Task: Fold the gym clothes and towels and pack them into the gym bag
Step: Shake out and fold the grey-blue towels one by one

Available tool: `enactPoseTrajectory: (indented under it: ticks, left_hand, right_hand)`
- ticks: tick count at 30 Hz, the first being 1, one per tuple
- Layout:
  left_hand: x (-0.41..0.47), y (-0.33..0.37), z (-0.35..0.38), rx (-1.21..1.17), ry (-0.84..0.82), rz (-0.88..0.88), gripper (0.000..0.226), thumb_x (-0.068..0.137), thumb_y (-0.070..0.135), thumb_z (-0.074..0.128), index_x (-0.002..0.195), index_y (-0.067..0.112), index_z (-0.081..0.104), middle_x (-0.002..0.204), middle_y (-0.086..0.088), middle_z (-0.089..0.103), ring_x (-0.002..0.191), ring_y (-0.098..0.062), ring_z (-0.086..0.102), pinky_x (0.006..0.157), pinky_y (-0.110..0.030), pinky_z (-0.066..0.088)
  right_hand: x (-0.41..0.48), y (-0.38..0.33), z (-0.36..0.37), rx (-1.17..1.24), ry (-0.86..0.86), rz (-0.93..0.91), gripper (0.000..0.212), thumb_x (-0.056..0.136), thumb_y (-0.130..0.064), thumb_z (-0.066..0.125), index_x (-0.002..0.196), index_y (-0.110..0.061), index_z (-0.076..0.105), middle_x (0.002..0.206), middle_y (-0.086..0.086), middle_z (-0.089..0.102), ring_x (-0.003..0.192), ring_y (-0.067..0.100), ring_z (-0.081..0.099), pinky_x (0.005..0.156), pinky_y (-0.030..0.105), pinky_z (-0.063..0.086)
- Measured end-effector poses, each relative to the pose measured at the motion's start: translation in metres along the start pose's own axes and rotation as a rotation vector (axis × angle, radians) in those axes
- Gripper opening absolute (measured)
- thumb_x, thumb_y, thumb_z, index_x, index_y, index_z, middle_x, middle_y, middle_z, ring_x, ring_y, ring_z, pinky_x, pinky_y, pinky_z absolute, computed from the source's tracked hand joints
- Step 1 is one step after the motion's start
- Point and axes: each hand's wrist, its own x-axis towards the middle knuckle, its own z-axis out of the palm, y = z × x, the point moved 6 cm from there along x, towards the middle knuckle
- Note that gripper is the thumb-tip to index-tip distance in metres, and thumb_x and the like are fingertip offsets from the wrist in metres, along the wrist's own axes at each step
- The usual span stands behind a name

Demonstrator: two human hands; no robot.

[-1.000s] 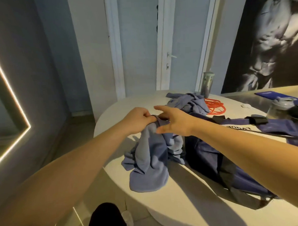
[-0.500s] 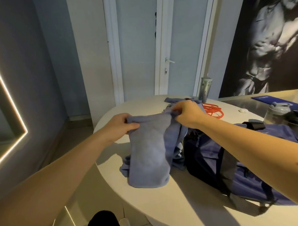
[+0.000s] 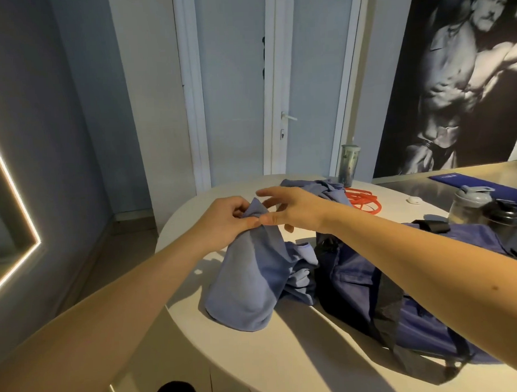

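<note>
A light blue towel [image 3: 246,285] hangs doubled over the round white table [image 3: 303,357], its lower fold resting on the tabletop. My left hand [image 3: 223,224] grips both top corners together above the table. My right hand [image 3: 293,207] hovers just right of that bunch, thumb touching the cloth, fingers spread and straight. A dark blue gym bag [image 3: 388,285] lies to the right under my right forearm. Another blue garment [image 3: 319,187] is heaped at the table's far side.
Behind the far garment lie orange resistance bands [image 3: 362,201] and a tall tumbler [image 3: 349,165]. A shaker bottle [image 3: 471,204] and a dark lid stand behind the bag. A small white case [image 3: 414,200] sits on the table. The table's left edge drops to the floor.
My hands had held the towel's top edge stretched apart; they have come together, the left hand now holds both corners, and the right hand has opened.
</note>
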Motion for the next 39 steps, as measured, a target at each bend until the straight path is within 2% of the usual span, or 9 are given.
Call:
enactPoseTrajectory:
  ticks: [3,6,12,18,24,27,31,36,39]
  left_hand:
    - [0.0,0.0,0.002,-0.005,-0.016,-0.001,0.014,0.089,0.028,0.076,0.098,0.02,0.071,0.088,0.001,0.071,0.083,-0.012,0.066,0.073,-0.02,0.051]
    - [-0.004,-0.005,0.004,-0.024,-0.038,-0.028,0.019,0.087,0.031,0.077,0.098,0.019,0.068,0.089,-0.001,0.07,0.083,-0.015,0.065,0.073,-0.022,0.052]
    - [-0.033,-0.077,0.024,0.054,-0.385,-0.204,0.046,0.085,0.052,0.075,0.107,0.013,0.071,0.094,-0.003,0.075,0.088,-0.019,0.068,0.077,-0.029,0.054]
    - [-0.017,-0.074,-0.069,-0.215,0.026,-0.241,0.01,0.097,0.028,0.068,0.098,0.019,0.073,0.075,-0.006,0.075,0.066,-0.02,0.065,0.057,-0.027,0.048]
    - [0.014,0.038,-0.174,-0.21,0.323,-0.001,0.03,0.102,0.029,0.059,0.084,0.008,0.069,0.059,-0.008,0.055,0.053,-0.014,0.047,0.052,-0.026,0.038]
    - [0.029,0.1,-0.22,-0.164,0.451,0.094,0.035,0.102,0.03,0.059,0.092,-0.002,0.068,0.064,-0.014,0.054,0.052,-0.017,0.046,0.05,-0.024,0.038]
    - [0.037,0.175,-0.278,-0.1,0.579,0.201,0.045,0.101,0.04,0.058,0.1,-0.004,0.069,0.085,-0.016,0.067,0.071,-0.02,0.057,0.066,-0.031,0.047]
    - [0.023,0.251,-0.333,0.037,0.72,0.295,0.049,0.1,0.038,0.058,0.081,-0.006,0.063,0.076,-0.016,0.06,0.069,-0.022,0.052,0.057,-0.026,0.038]
    - [0.018,0.276,-0.355,0.043,0.779,0.33,0.044,0.098,0.035,0.062,0.066,0.007,0.052,0.066,-0.008,0.049,0.062,-0.018,0.044,0.05,-0.024,0.032]
  right_hand:
    - [0.007,0.0,-0.003,-0.037,0.061,-0.017,0.03,0.093,-0.021,0.073,0.121,-0.012,0.069,0.09,-0.004,0.071,0.058,-0.003,0.06,0.056,0.013,0.045]
    - [0.009,-0.004,-0.012,0.029,0.148,-0.012,0.009,0.096,-0.013,0.067,0.099,-0.005,0.072,0.066,0.008,0.063,0.054,0.016,0.053,0.053,0.028,0.045]
    - [0.013,-0.004,-0.057,0.507,0.472,0.089,0.009,0.101,-0.005,0.055,0.094,-0.004,0.06,0.087,0.022,0.069,0.077,0.038,0.074,0.066,0.043,0.063]
    - [0.01,0.015,-0.1,0.426,0.722,0.116,0.015,0.095,-0.011,0.06,0.092,0.003,0.063,0.094,0.027,0.07,0.088,0.037,0.072,0.081,0.051,0.062]
    - [-0.005,-0.042,-0.157,0.338,0.854,-0.027,0.027,0.088,-0.033,0.067,0.081,-0.007,0.07,0.083,0.021,0.07,0.085,0.037,0.07,0.078,0.059,0.058]
    - [-0.021,-0.094,-0.191,0.349,0.922,-0.125,0.024,0.092,-0.032,0.065,0.084,-0.01,0.072,0.084,0.017,0.073,0.086,0.033,0.072,0.08,0.054,0.06]
    - [-0.049,-0.155,-0.236,0.37,1.023,-0.238,0.023,0.093,-0.027,0.062,0.081,-0.01,0.071,0.084,0.018,0.072,0.085,0.034,0.072,0.08,0.051,0.061]
    - [-0.072,-0.215,-0.274,0.398,1.071,-0.362,0.019,0.097,-0.026,0.062,0.081,-0.021,0.07,0.086,0.01,0.074,0.089,0.029,0.072,0.083,0.047,0.062]
    - [-0.079,-0.24,-0.288,0.45,1.065,-0.409,0.016,0.098,-0.022,0.062,0.084,-0.017,0.07,0.085,0.007,0.072,0.09,0.028,0.072,0.08,0.044,0.063]
